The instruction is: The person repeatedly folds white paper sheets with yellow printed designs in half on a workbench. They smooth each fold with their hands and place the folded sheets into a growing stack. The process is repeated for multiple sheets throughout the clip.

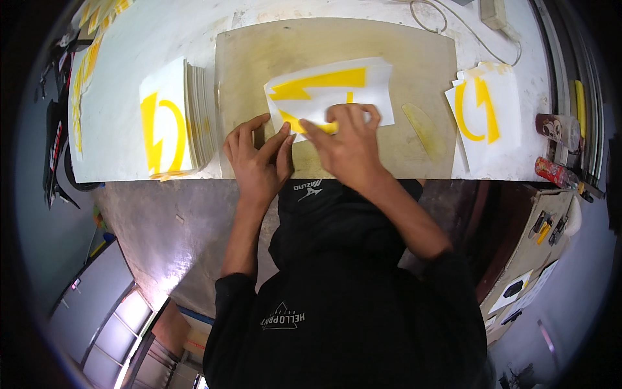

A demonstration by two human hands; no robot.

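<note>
A white sheet [379, 97] with yellow angular shapes lies slightly tilted on the tan mat in front of me. At its lower left corner is my left hand [256, 159], with thumb and index finger close together on the sheet's edge and the other fingers bent over the mat. My right hand [350, 139] rests over the lower middle of the sheet. Its index finger points left along a yellow shape [291, 121], while the other fingers curl in. Whatever lies under the right palm is hidden, as is part of the yellow print.
The tan mat [311, 39] covers the table's middle, with a yellowish translucent scrap [421, 129] on it. To the left stands a thick stack of yellow-printed sheets [172, 120]; a smaller pile [495, 97] lies right. Beyond it are a cup [557, 129], a red bottle [554, 172] and a cable [447, 16].
</note>
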